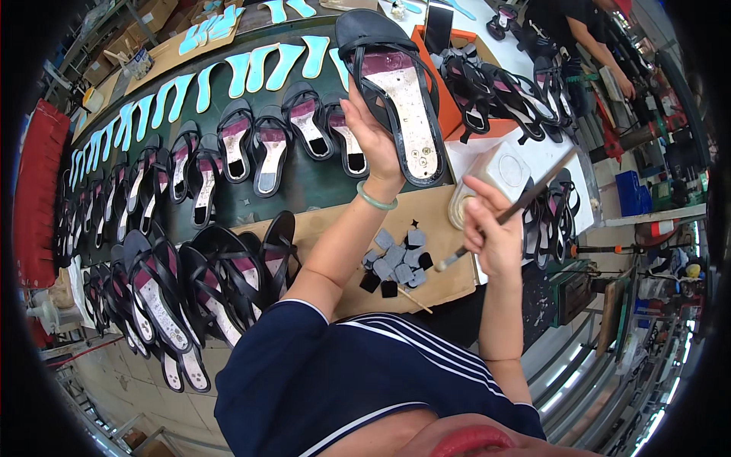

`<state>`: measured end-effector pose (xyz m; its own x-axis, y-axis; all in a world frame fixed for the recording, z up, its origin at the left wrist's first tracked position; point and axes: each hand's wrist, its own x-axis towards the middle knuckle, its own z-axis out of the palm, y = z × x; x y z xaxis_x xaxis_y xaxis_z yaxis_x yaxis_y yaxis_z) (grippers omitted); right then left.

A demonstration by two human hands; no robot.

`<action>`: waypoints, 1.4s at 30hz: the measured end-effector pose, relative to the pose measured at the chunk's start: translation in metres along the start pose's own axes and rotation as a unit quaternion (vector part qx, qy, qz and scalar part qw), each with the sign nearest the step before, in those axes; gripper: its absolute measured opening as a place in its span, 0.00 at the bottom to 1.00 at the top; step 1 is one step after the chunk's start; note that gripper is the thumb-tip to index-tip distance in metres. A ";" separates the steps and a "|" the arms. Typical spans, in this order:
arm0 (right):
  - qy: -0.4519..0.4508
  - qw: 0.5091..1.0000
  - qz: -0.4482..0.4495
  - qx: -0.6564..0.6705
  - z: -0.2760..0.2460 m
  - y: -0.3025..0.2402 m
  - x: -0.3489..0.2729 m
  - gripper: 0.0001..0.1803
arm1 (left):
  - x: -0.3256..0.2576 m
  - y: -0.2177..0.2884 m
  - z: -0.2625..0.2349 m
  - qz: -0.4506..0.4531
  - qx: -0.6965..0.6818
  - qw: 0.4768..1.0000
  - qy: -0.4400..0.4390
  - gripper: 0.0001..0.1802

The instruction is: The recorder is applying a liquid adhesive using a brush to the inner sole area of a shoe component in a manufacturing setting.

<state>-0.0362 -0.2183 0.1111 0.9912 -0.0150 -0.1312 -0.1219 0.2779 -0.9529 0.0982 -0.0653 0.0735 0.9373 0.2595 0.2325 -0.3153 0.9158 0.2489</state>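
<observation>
An orange box [445, 91] stands at the bench's far right, open, holding black sandals. Brown cartons [156, 15] sit past its far left corner. A white jug [499, 174] stands near its right edge.

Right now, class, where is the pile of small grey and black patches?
In the head view, the patches lie on the brown paper at centre, between the left forearm and the right hand.
</observation>
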 end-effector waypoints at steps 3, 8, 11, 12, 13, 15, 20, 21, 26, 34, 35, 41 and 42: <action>0.012 0.999 -0.026 -0.034 0.032 0.007 0.001 0.35 | -0.007 0.002 0.005 0.009 0.000 1.000 -0.005 0.33; 0.005 0.992 -0.090 -0.090 0.055 0.019 -0.002 0.37 | -0.013 0.008 0.013 0.036 0.014 0.999 0.002 0.34; 0.029 0.992 -0.125 -0.013 0.037 0.018 -0.003 0.29 | -0.013 0.013 0.013 0.045 0.021 0.999 -0.012 0.33; 0.037 0.989 -0.144 0.011 0.026 0.011 -0.004 0.22 | -0.013 0.016 0.014 0.046 0.021 0.999 -0.011 0.33; 0.054 0.985 -0.162 0.008 0.013 0.001 -0.007 0.24 | -0.012 0.019 0.018 0.053 0.031 0.998 0.000 0.33; 0.038 0.959 -0.281 -0.005 -0.008 -0.025 -0.007 0.30 | -0.010 0.022 0.021 0.056 0.041 0.998 0.011 0.33; -0.065 0.942 -0.330 0.002 -0.027 -0.071 -0.035 0.44 | -0.006 0.026 0.013 -0.023 0.067 0.996 -0.062 0.34; -0.036 0.934 -0.352 -0.053 -0.025 -0.068 -0.038 0.45 | -0.008 0.022 0.020 -0.011 0.089 0.992 -0.088 0.34; 0.006 0.861 -0.418 -0.290 0.014 -0.039 -0.050 0.11 | -0.020 0.003 0.027 0.105 0.105 0.989 0.004 0.33; 0.028 0.775 -0.476 -0.414 0.030 -0.017 -0.050 0.15 | -0.032 0.001 0.029 0.213 0.087 0.973 0.036 0.34; 0.028 0.765 -0.492 -0.414 0.030 -0.014 -0.047 0.15 | -0.032 0.001 0.033 0.214 0.090 0.971 0.050 0.35; 0.049 0.752 -0.507 -0.418 0.034 -0.010 -0.042 0.16 | -0.026 0.008 0.030 0.233 0.057 0.970 0.032 0.32; 0.049 0.752 -0.508 -0.417 0.035 -0.009 -0.042 0.16 | -0.026 0.010 0.029 0.240 0.068 0.968 0.014 0.32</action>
<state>-0.0747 -0.1867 0.1349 0.5898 0.1045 0.8007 0.6663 -0.6232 -0.4095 0.0664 -0.0718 0.0968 0.6807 0.6557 0.3266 -0.7308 0.6387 0.2410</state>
